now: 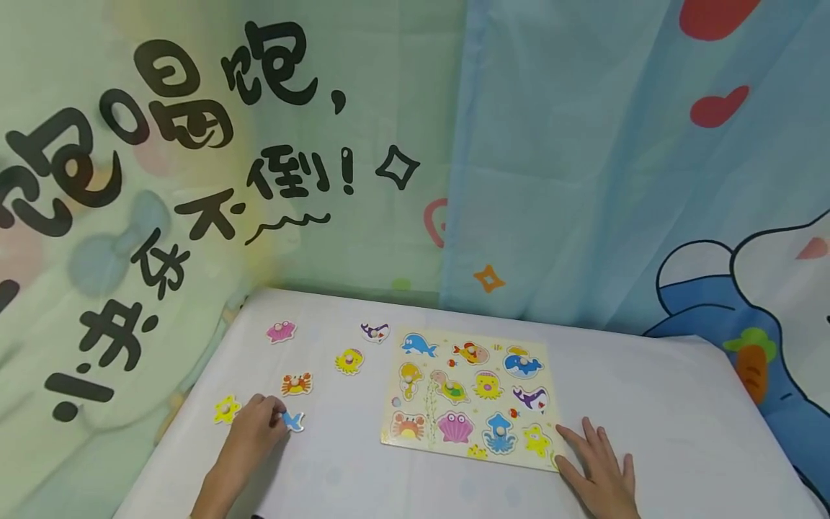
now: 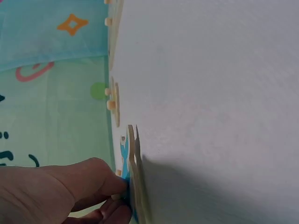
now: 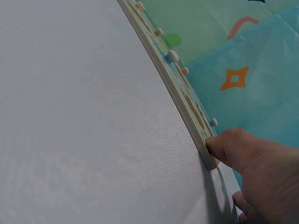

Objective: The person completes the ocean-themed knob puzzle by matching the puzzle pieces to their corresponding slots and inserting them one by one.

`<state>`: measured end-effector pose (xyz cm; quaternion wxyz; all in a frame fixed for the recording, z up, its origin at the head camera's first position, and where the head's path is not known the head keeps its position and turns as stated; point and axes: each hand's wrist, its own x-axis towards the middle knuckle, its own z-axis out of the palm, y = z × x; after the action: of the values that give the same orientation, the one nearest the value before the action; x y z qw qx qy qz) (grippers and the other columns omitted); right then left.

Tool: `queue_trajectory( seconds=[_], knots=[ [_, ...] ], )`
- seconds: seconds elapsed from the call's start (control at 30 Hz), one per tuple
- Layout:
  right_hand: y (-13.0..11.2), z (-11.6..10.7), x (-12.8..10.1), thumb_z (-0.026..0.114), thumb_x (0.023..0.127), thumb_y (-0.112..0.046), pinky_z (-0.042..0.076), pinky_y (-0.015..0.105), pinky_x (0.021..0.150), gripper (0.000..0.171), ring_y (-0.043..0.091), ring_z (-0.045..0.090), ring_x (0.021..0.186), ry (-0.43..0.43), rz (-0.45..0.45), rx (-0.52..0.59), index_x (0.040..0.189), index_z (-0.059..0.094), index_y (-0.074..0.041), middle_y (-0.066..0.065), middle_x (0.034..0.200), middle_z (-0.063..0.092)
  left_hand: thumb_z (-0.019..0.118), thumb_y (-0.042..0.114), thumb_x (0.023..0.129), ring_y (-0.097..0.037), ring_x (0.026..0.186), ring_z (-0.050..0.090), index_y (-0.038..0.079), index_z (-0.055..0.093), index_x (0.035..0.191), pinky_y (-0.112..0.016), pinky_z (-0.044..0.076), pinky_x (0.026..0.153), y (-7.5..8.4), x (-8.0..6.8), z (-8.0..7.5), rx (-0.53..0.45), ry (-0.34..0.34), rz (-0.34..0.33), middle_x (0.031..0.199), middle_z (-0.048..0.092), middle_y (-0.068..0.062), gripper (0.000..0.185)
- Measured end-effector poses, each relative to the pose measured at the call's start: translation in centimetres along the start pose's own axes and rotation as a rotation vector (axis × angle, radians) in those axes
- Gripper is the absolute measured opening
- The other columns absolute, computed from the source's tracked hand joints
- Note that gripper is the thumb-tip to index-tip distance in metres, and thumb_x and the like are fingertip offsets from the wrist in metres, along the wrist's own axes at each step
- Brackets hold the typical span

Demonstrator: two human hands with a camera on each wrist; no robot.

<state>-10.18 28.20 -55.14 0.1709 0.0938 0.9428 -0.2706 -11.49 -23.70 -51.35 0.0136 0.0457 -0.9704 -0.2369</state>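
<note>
Flat-fingered, our right hand (image 1: 599, 468) steadies the pale wooden sea-animal puzzle board (image 1: 471, 396) while our left hand (image 1: 254, 427) pinches a blue fish piece (image 1: 293, 421), five others loose.

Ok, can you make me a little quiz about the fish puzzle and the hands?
1. True or false: the right hand rests flat at the puzzle board's near corner.
2. Which loose piece does the left hand pinch? A) pink shell B) blue fish piece C) orange crab
3. Fill in: the loose pieces lie to the ____ of the board, on the white table.

Key: 1 true; 2 B; 3 left
</note>
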Motion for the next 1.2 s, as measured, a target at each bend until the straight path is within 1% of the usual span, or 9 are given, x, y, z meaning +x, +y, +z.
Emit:
queue_trajectory(
  seconds=[0.17, 0.3, 0.4, 0.5, 0.6, 0.7, 0.83, 0.97, 1.2],
  knots=[
    [-0.1, 0.1, 0.0, 0.055, 0.090, -0.056, -0.023, 0.072, 0.102, 0.072, 0.050, -0.011, 0.145, 0.003, 0.001, 0.003, 0.146, 0.039, -0.014, 0.027, 0.159, 0.003, 0.072, -0.003, 0.072, -0.011, 0.070, 0.045, 0.003, 0.065, 0.080, -0.024, 0.043, 0.062, 1.0, 0.7, 0.7, 0.006, 0.097, 0.162, 0.076, 0.052, -0.002, 0.012],
    [0.0, 0.0, -0.1, 0.055, 0.090, -0.056, -0.023, 0.071, 0.102, 0.073, 0.050, -0.012, 0.145, 0.004, 0.007, 0.004, 0.146, 0.039, -0.013, 0.028, 0.159, 0.002, 0.073, -0.005, 0.069, -0.009, 0.069, 0.046, 0.004, 0.065, 0.076, -0.024, 0.044, 0.063, 3.1, 2.1, 1.8, -0.018, 0.138, 0.276, 0.074, 0.051, -0.001, 0.014],
    [0.1, -0.1, -0.1, 0.055, 0.090, -0.056, -0.024, 0.071, 0.102, 0.073, 0.050, -0.012, 0.145, 0.003, 0.011, 0.008, 0.146, 0.039, -0.013, 0.028, 0.159, 0.002, 0.074, -0.005, 0.071, -0.009, 0.070, 0.048, 0.004, 0.068, 0.078, -0.023, 0.046, 0.064, 5.4, 3.6, 2.6, -0.049, 0.104, 0.319, 0.075, 0.054, -0.001, 0.012],
    [0.2, 0.0, -0.1, 0.055, 0.090, -0.056, -0.023, 0.072, 0.102, 0.073, 0.050, -0.012, 0.145, 0.007, 0.010, 0.010, 0.146, 0.039, -0.013, 0.028, 0.159, 0.002, 0.075, -0.002, 0.075, -0.009, 0.073, 0.049, 0.005, 0.071, 0.081, -0.023, 0.049, 0.067, 8.1, 5.4, 3.1, -0.068, 0.026, 0.348, 0.079, 0.056, -0.001, 0.010],
    [0.3, 0.1, 0.0, 0.055, 0.090, -0.056, -0.022, 0.072, 0.102, 0.072, 0.050, -0.011, 0.145, 0.009, 0.004, 0.010, 0.146, 0.039, -0.014, 0.028, 0.159, 0.003, 0.074, 0.000, 0.076, -0.009, 0.073, 0.047, 0.006, 0.072, 0.083, -0.022, 0.047, 0.067, 10.5, 7.2, 3.6, -0.062, -0.039, 0.395, 0.080, 0.057, 0.000, 0.010],
    [0.1, 0.1, 0.0, 0.055, 0.090, -0.057, -0.023, 0.072, 0.102, 0.071, 0.050, -0.010, 0.145, 0.006, 0.002, 0.007, 0.146, 0.040, -0.015, 0.027, 0.159, 0.003, 0.071, 0.000, 0.076, -0.010, 0.073, 0.046, 0.006, 0.073, 0.084, -0.023, 0.043, 0.066, 12.3, 9.3, 4.5, -0.056, -0.080, 0.459, 0.080, 0.059, -0.001, 0.010],
    [-0.1, 0.1, -0.1, 0.055, 0.090, -0.056, -0.023, 0.071, 0.103, 0.071, 0.050, -0.009, 0.145, -0.004, 0.002, 0.010, 0.146, 0.040, -0.015, 0.027, 0.159, 0.003, 0.068, 0.001, 0.079, -0.010, 0.074, 0.046, 0.006, 0.074, 0.088, -0.023, 0.042, 0.067, 13.8, 11.9, 6.1, -0.074, -0.143, 0.498, 0.083, 0.061, -0.003, 0.011],
    [-0.2, 0.0, -0.2, 0.056, 0.090, -0.055, -0.022, 0.072, 0.102, 0.071, 0.051, -0.008, 0.145, -0.004, 0.000, 0.013, 0.145, 0.040, -0.014, 0.028, 0.159, 0.003, 0.067, 0.004, 0.084, -0.011, 0.075, 0.047, 0.006, 0.075, 0.093, -0.023, 0.043, 0.069, 14.6, 13.7, 7.7, -0.078, -0.196, 0.529, 0.087, 0.063, -0.004, 0.012],
    [-0.3, -0.1, -0.3, 0.056, 0.090, -0.054, -0.024, 0.070, 0.103, 0.070, 0.050, -0.011, 0.145, -0.003, 0.010, 0.013, 0.146, 0.039, -0.015, 0.026, 0.160, 0.002, 0.062, 0.007, 0.089, -0.014, 0.081, 0.049, 0.007, 0.074, 0.101, -0.025, 0.043, 0.075, 15.8, 15.0, 9.0, -0.134, -0.239, 0.468, 0.091, 0.062, -0.004, 0.017]
  ],
)
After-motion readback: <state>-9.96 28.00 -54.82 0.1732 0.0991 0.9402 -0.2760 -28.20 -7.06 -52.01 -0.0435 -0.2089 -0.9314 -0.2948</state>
